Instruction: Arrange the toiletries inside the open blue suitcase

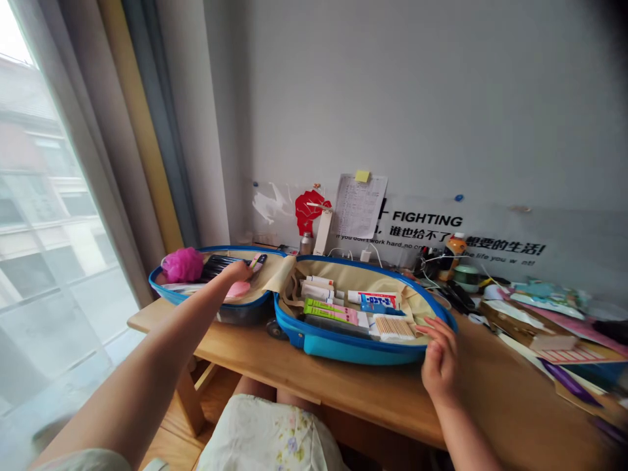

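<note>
A small blue suitcase (363, 353) lies unfolded on the desk, both halves facing up. My left hand (239, 270) is closed on a slim dark item with a green and pink label (257, 262) over the left half; its kind is unclear. Near it are a magenta bath puff (182, 265), black striped items (216, 266) and a pink object (238, 289). My right hand (440, 353) rests at the right rim, fingers stretched over the edge. Beside those fingers lie cotton swabs (392, 327), a toothpaste box (375, 299), green and pink packets (331, 311) and white tubes (316, 290).
The wooden desk (392, 392) carries clutter on the right, including an orange-capped bottle (454, 252), a green-lidded jar (465, 277) and a purple strip (569, 381). Behind stands a wall with a pinned paper (360, 206). Curtains (118, 131) and a window are left.
</note>
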Available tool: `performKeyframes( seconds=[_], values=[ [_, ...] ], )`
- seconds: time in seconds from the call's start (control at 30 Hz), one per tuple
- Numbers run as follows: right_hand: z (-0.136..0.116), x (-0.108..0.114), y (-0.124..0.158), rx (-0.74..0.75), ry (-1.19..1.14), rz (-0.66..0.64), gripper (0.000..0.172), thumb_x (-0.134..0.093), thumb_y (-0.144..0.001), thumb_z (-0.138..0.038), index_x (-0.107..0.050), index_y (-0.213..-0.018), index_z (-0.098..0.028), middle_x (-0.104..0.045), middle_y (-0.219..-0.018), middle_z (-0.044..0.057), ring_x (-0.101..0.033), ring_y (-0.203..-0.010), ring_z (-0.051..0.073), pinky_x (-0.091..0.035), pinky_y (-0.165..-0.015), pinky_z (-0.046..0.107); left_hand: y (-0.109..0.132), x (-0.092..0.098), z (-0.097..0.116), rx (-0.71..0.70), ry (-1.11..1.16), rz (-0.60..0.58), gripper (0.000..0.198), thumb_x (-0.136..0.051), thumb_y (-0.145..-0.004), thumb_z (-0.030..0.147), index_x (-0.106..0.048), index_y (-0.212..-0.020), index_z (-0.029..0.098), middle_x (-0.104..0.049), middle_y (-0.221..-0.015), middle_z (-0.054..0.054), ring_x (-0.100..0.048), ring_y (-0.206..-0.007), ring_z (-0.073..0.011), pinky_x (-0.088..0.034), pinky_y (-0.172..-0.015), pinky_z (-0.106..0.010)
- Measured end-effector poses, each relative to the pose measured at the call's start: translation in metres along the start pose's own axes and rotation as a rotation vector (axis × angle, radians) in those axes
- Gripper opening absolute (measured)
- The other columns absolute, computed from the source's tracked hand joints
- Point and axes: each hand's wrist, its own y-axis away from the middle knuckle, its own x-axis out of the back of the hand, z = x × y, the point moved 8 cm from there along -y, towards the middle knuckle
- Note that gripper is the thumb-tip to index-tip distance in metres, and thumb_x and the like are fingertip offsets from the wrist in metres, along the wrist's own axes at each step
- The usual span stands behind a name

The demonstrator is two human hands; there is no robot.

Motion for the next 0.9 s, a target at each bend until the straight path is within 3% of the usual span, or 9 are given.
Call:
performKeyframes(
  seconds=[0.1, 0.2, 0.3, 0.37, 0.47, 0.57, 0.7, 0.9],
  values=[
    [0.001, -0.001, 0.001, -0.012, -0.007, -0.003, 0.036, -0.029, -0.099, -0.031, -0.063, -0.100, -0.018, -0.063, -0.109, 0.013, -0.056, -0.116, 0.027, -0.043, -0.100, 0.054, 0.005, 0.013, 0.009, 0.030, 0.019, 0.061, 0.024, -0.055, -0.087, 0.031, -0.068, -0.095, 0.012, -0.074, -0.092, -0.016, -0.070, -0.091, -0.0291, -0.051, -0.075, -0.032],
    [0.001, 0.000, 0.002, -0.016, -0.002, 0.002, 0.036, -0.030, -0.099, -0.031, -0.064, -0.099, -0.018, -0.064, -0.108, 0.013, -0.056, -0.116, 0.027, -0.044, -0.100, 0.053, 0.010, 0.032, 0.037, -0.029, 0.077, 0.142, 0.031, -0.051, -0.092, 0.035, -0.060, -0.114, 0.015, -0.071, -0.108, -0.013, -0.068, -0.099, -0.0230, -0.050, -0.079, -0.027],
    [0.001, 0.000, 0.002, -0.012, 0.003, -0.001, 0.036, -0.031, -0.099, -0.032, -0.064, -0.099, -0.018, -0.064, -0.108, 0.012, -0.056, -0.115, 0.027, -0.045, -0.099, 0.052, 0.028, 0.052, 0.092, -0.288, 0.180, 0.223, 0.030, -0.051, -0.092, 0.034, -0.058, -0.114, 0.016, -0.070, -0.110, -0.009, -0.066, -0.097, -0.0192, -0.050, -0.083, -0.026],
    [0.002, 0.000, 0.002, -0.016, -0.009, 0.005, 0.036, -0.031, -0.099, -0.033, -0.064, -0.099, -0.019, -0.064, -0.108, 0.012, -0.057, -0.115, 0.027, -0.044, -0.099, 0.052, 0.053, 0.055, 0.138, -0.537, 0.189, 0.188, 0.027, -0.054, -0.090, 0.033, -0.060, -0.112, 0.017, -0.070, -0.105, -0.007, -0.066, -0.093, -0.0186, -0.050, -0.082, -0.027],
    [0.004, 0.000, 0.002, -0.029, -0.027, 0.007, 0.035, -0.032, -0.099, -0.033, -0.065, -0.099, -0.019, -0.064, -0.109, 0.012, -0.057, -0.116, 0.027, -0.043, -0.101, 0.053, 0.102, 0.033, 0.199, -0.838, 0.061, -0.028, 0.026, -0.057, -0.089, 0.032, -0.063, -0.112, 0.021, -0.070, -0.105, -0.004, -0.066, -0.090, -0.0169, -0.049, -0.080, -0.024],
    [0.004, 0.001, 0.002, -0.034, -0.022, 0.005, 0.035, -0.032, -0.099, -0.032, -0.065, -0.099, -0.019, -0.064, -0.108, 0.013, -0.057, -0.116, 0.027, -0.044, -0.101, 0.054, 0.141, 0.000, 0.231, -0.949, -0.145, -0.210, 0.026, -0.059, -0.090, 0.032, -0.064, -0.114, 0.023, -0.070, -0.110, -0.004, -0.067, -0.094, -0.0181, -0.049, -0.079, -0.024],
    [0.001, 0.001, 0.001, -0.030, -0.008, 0.004, 0.036, -0.031, -0.099, -0.032, -0.064, -0.098, -0.019, -0.064, -0.107, 0.013, -0.057, -0.115, 0.027, -0.045, -0.099, 0.053, 0.162, -0.029, 0.243, -0.956, -0.317, -0.310, 0.031, -0.059, -0.090, 0.034, -0.063, -0.118, 0.021, -0.069, -0.116, -0.009, -0.066, -0.103, -0.0249, -0.051, -0.082, -0.031],
    [0.000, 0.000, 0.001, -0.023, -0.002, 0.003, 0.035, -0.031, -0.099, -0.030, -0.064, -0.100, -0.018, -0.064, -0.108, 0.014, -0.056, -0.117, 0.027, -0.044, -0.100, 0.054, 0.163, -0.041, 0.246, -0.982, -0.391, -0.283, 0.033, -0.064, -0.086, 0.035, -0.064, -0.115, 0.020, -0.068, -0.114, -0.013, -0.067, -0.101, -0.0290, -0.053, -0.079, -0.035]
  ],
)
